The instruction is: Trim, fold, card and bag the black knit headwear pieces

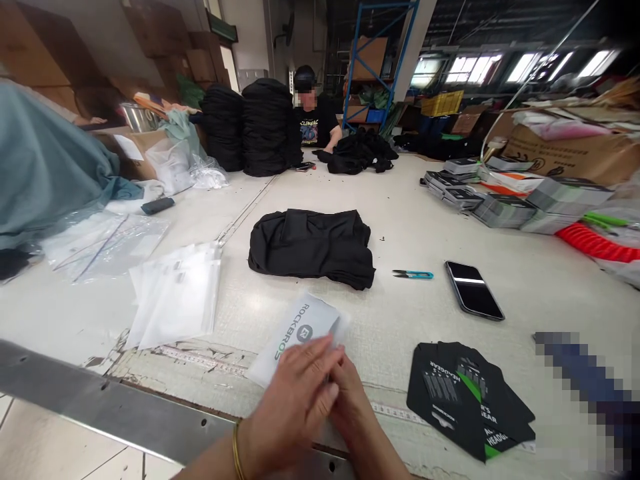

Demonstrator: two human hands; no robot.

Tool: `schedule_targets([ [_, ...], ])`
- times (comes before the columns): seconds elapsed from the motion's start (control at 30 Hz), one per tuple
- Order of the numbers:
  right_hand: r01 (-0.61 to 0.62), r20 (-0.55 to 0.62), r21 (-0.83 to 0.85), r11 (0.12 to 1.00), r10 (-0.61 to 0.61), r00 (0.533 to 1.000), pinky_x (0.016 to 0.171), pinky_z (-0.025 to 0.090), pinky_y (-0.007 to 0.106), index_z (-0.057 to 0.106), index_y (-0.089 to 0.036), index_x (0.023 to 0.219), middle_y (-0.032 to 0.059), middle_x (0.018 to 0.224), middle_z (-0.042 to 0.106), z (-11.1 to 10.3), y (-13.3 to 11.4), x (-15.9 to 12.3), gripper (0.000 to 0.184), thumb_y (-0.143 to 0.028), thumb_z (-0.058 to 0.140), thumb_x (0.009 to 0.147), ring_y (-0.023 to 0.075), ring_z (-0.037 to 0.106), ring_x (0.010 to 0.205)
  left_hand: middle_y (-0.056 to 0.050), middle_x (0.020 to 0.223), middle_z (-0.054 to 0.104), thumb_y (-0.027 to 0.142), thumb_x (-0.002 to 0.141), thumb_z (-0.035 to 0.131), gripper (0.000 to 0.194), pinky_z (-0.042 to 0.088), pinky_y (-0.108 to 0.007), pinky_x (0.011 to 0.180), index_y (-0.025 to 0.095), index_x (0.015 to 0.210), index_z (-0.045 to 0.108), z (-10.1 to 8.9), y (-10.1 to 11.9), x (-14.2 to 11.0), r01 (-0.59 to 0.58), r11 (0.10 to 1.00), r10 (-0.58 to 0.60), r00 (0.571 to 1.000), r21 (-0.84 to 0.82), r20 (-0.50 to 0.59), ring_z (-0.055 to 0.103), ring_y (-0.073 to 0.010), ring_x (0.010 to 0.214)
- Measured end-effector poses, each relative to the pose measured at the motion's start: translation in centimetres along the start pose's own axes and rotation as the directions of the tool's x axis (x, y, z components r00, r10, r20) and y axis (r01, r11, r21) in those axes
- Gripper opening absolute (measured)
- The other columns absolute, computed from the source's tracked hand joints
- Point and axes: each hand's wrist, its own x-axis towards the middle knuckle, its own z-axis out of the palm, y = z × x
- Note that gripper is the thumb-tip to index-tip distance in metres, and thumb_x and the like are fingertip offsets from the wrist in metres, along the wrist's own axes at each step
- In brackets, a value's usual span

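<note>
L hand point(290, 407) & R hand point(353, 417) both clenched on white Rockbros poly bag point(295, 333) w/ fingers closed, near table point(425, 327) edge, black headgear cards point(465, 400) just R

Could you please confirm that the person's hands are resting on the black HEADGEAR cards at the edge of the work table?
Not quite: the head view shows the left hand and right hand on a white ROCKBROS packet, not the black HEADGEAR cards, which lie apart to their right. The hands are at the edge of the work table.
</note>
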Motion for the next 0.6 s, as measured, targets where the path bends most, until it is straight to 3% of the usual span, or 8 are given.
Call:
schedule_targets([
  [0.1,-0.061,0.065,0.044,0.997,0.058,0.996,0.089,0.043,0.033,0.059,-0.02,0.113,0.0059,0.113,0.064,0.7,-0.9,-0.2,0.039,-0.042,0.06,0.08,0.0216,0.057,0.105,-0.005,0.147,0.031,0.031,0.094,0.036,0.046,0.027,-0.046,0.109,0.026,0.139,0.032,-1.8,-2.8,0.7,0.028,0.997,-0.032,0.998,0.076,0.054,0.022,-0.0236,0.137],
  [0.2,-0.011,0.102,-0.211,0.977,0.033,0.994,0.081,0.043,0.033,0.063,-0.021,0.11,0.0048,0.102,0.067,0.8,-0.9,-0.4,0.035,-0.042,0.056,0.082,0.0216,0.059,0.091,-0.004,0.151,0.02,0.032,0.095,0.032,0.048,0.021,-0.047,0.111,0.027,0.142,0.024,-1.8,-4.6,0.5,0.017,0.989,-0.04,0.986,0.146,0.159,0.014,-0.0245,0.139],
  [0.3,0.173,0.148,-0.591,0.788,-0.105,0.983,0.076,0.042,0.031,0.07,-0.019,0.091,0.0032,0.086,0.069,0.5,-0.5,-0.3,0.023,-0.035,0.058,0.08,0.0207,0.057,0.081,-0.004,0.152,0.017,0.032,0.096,0.029,0.05,0.019,-0.047,0.111,0.028,0.144,0.017,-1.1,-4.8,-0.1,0.022,0.982,-0.06,0.978,0.189,0.2,0.013,-0.0237,0.139],
  [0.37,0.189,0.178,-0.671,0.717,-0.092,0.98,0.07,0.044,0.031,0.071,-0.018,0.082,0.002,0.076,0.067,0.2,-0.4,0.0,0.02,-0.033,0.057,0.08,0.0189,0.056,0.073,-0.004,0.151,0.021,0.033,0.096,0.03,0.049,0.02,-0.048,0.11,0.029,0.143,0.018,-0.6,-4.6,-0.4,0.05,0.976,-0.095,0.973,0.21,0.21,0.016,-0.024,0.139],
  [0.47,-0.026,0.019,-0.596,0.802,0.047,0.999,0.049,0.045,0.028,0.066,-0.017,0.084,-0.0014,0.057,0.06,-0.6,-1.1,0.5,0.025,-0.039,0.056,0.078,0.0146,0.053,0.05,-0.004,0.149,0.027,0.036,0.093,0.037,0.049,0.022,-0.052,0.107,0.034,0.141,0.026,-0.1,-4.1,-0.6,0.084,0.969,-0.135,0.968,0.233,0.211,0.021,-0.0276,0.137],
  [0.53,-0.081,-0.18,-0.519,0.851,-0.016,0.984,0.039,0.042,0.024,0.063,-0.017,0.088,-0.0021,0.057,0.059,-1.2,-2.3,1.0,0.03,-0.041,0.062,0.071,0.013,0.052,0.045,-0.005,0.147,0.032,0.032,0.089,0.044,0.048,0.022,-0.057,0.104,0.035,0.136,0.035,0.0,-3.7,-0.4,0.095,0.964,-0.148,0.968,0.249,0.204,0.024,-0.0308,0.135],
  [0.6,-0.017,-0.291,-0.515,0.857,-0.155,0.944,0.039,0.045,0.024,0.061,-0.016,0.088,0.0004,0.067,0.062,-1.7,-3.6,1.7,0.033,-0.039,0.068,0.065,0.0131,0.055,0.049,-0.006,0.142,0.039,0.027,0.084,0.049,0.046,0.023,-0.06,0.1,0.035,0.129,0.046,-0.3,-3.3,0.3,0.113,0.96,-0.167,0.965,0.257,0.202,0.028,-0.0339,0.131],
])
